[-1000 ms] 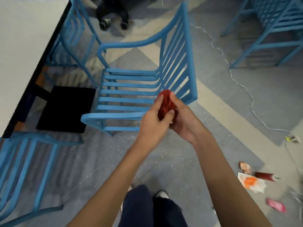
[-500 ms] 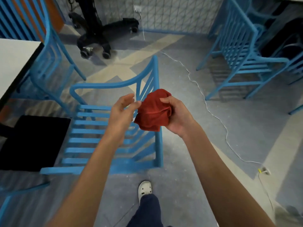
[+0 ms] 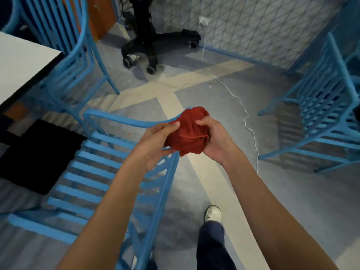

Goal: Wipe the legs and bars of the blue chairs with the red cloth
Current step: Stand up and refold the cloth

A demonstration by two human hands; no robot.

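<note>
Red, soft and crumpled, the cloth (image 3: pixel 190 131) is bunched into a loose ball with folds and one rolled hem across its front. It sits between the two hands, held in the air and touching no chair.

The left hand (image 3: pixel 155 141) pinches the cloth's left edge, with the thumb laid on top of the fabric and the fingers curled beneath it. The right hand (image 3: pixel 213 141) grips the cloth's right side, its fingers bent over the top of the bundle and its palm cupping it from below. Both hands are closed on the fabric, close together, with only the cloth between them.

Directly beneath the hands stands the nearest blue chair (image 3: pixel 87 172), made of painted bars: flat slats form its seat, thin rods form its back, and a curved top rail sweeps past just behind the left hand's knuckles. A second blue chair (image 3: pixel 78 61) of the same slatted make stands beyond the left hand against a white table (image 3: pixel 21 61) with a dark edge. A third (image 3: pixel 321 106) stands well off to the right of the right hand.

The floor (image 3: pixel 292 191) is grey, speckled and crossed by pale bands. A thin white cable (image 3: pixel 247 117) runs along it just beyond the right hand, and a black wheeled base (image 3: pixel 148 47) stands far ahead of both hands. A flat black mat (image 3: pixel 39 152) lies left of the left hand. Below the right forearm shows a white shoe (image 3: pixel 213 213).
</note>
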